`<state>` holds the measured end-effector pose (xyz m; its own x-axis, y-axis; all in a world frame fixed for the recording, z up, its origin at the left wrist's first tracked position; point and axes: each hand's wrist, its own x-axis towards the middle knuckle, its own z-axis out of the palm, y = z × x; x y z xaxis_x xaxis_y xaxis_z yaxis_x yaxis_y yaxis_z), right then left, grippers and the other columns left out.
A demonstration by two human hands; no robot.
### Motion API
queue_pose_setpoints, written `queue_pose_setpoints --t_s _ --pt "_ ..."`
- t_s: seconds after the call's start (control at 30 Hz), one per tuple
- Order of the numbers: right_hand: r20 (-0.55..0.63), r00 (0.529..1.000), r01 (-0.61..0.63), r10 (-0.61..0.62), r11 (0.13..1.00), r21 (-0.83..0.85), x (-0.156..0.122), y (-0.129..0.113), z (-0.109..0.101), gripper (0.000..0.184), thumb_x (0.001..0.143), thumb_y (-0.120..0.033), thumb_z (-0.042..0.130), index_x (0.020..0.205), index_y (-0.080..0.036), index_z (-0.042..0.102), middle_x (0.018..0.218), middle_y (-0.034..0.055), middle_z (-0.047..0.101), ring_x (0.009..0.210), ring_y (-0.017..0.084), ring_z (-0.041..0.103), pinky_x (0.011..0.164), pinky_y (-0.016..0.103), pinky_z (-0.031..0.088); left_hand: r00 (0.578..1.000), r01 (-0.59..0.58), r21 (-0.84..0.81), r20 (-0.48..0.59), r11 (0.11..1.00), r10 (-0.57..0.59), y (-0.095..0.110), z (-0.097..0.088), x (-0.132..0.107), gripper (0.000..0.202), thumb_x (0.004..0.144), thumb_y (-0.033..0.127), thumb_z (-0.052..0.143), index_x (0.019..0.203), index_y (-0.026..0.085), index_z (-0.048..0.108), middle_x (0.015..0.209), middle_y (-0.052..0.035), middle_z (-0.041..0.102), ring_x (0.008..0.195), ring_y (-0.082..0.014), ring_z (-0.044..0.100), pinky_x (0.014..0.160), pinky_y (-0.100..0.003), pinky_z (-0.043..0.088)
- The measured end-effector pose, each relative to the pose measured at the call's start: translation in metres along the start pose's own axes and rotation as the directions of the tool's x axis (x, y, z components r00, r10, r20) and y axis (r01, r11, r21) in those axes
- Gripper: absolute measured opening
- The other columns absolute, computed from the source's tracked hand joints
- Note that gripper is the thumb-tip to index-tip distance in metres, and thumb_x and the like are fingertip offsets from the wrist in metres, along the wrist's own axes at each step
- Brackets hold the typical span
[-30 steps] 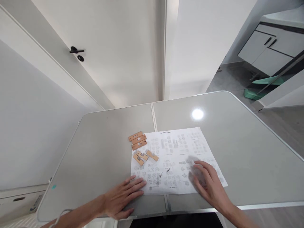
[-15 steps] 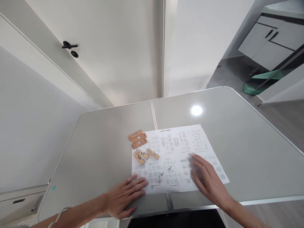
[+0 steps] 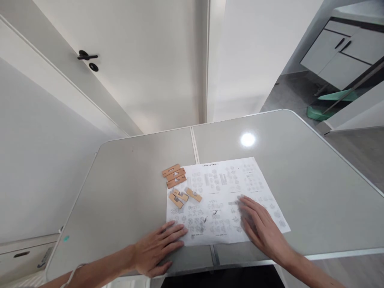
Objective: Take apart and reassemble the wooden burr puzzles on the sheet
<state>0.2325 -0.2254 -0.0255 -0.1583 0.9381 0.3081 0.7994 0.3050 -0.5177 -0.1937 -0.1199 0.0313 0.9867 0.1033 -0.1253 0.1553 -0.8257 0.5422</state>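
While the matte grey counter (image 3: 132,192) is carrying everything, the bare left hand (image 3: 162,250) is lying palm down at its near edge, fingers slightly parted, thumb well out, gripping nothing, its fingertips resting on the near-left corner of the printed sheet. Farther off, three reddish-brown notched wooden bars (image 3: 171,176) are lying side by side across the sheet's far-left corner, their long axes running from near left to far right. Just nearer, two pale tan notched wooden bars (image 3: 175,201) are touching each other, and a single pale tan wooden bar (image 3: 194,197) is lying just to their right; these are pointing from far left to near right. The white rectangular paper sheet (image 3: 223,200) is stretching its long axis left to right, its heading facing the far side. The bare right hand (image 3: 262,226) is now reaching a little farther in over the sheet than a second ago, fingers close together, thumb apart, holding nothing visible; whether it is pressing down, I cannot tell. All six bars are keeping their places, so attention is seemingly staying with the paper
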Motion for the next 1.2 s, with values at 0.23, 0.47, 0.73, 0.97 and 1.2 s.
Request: queue_pose_setpoints --t_s 0.23,0.47,0.73,0.97,1.2 --pt "0.091 0.961 0.260 -0.260 0.966 0.009 0.026 -0.010 -0.002 0.052 0.104 -0.010 0.053 0.154 -0.023 0.048 0.155 0.0148 0.059 0.149 0.034 0.050 0.115 0.058 0.054 0.999 -0.012 0.021 -0.044 1.000 0.013 0.001 0.003 -0.002 0.078 0.087 0.022 0.057 0.161 0.019 0.034 0.172 -0.0145 0.036 0.161 -0.0319 0.029 0.131 -0.055 0.028" --pt "0.220 0.714 0.671 -0.664 0.739 0.054 0.128 -0.019 0.006 0.047 0.101 -0.003 0.050 0.146 -0.012 0.053 0.157 0.0203 0.056 0.153 0.031 0.045 0.120 0.058 0.048 0.999 -0.002 0.023 -0.053 1.000 0.003 0.005 0.002 -0.001 0.077 0.087 0.022 0.058 0.161 0.018 0.035 0.172 -0.0138 0.035 0.162 -0.0312 0.028 0.132 -0.054 0.028" --pt "0.376 0.560 0.792 -0.739 0.610 0.019 0.249 -0.031 0.032 0.037 0.104 -0.014 0.057 0.141 -0.013 0.057 0.156 0.0186 0.056 0.148 0.029 0.050 0.119 0.051 0.044 0.999 0.033 -0.007 0.010 0.999 -0.033 0.004 0.007 -0.002 0.080 0.085 0.022 0.058 0.161 0.021 0.034 0.176 -0.0121 0.025 0.163 -0.0330 0.023 0.133 -0.058 0.024" --pt "0.442 0.513 0.813 -0.735 0.582 0.024 0.275 -0.042 0.068 0.042 0.102 -0.029 0.070 0.138 -0.011 0.057 0.158 0.0220 0.052 0.149 0.031 0.047 0.119 0.047 0.041 0.998 -0.004 0.006 -0.059 1.000 0.004 0.002 0.012 -0.002 0.078 0.084 0.023 0.058 0.159 0.018 0.037 0.175 -0.0131 0.028 0.163 -0.0323 0.025 0.133 -0.054 0.024" --pt "0.444 0.550 0.784 -0.707 0.620 0.016 0.287 -0.046 0.099 0.044 0.103 -0.037 0.068 0.140 -0.015 0.055 0.155 0.0226 0.052 0.145 0.035 0.050 0.116 0.052 0.040 1.000 -0.007 0.039 -0.006 0.999 0.008 -0.001 0.015 -0.003 0.079 0.083 0.023 0.058 0.158 0.016 0.035 0.176 -0.0158 0.024 0.163 -0.0354 0.022 0.133 -0.057 0.021"
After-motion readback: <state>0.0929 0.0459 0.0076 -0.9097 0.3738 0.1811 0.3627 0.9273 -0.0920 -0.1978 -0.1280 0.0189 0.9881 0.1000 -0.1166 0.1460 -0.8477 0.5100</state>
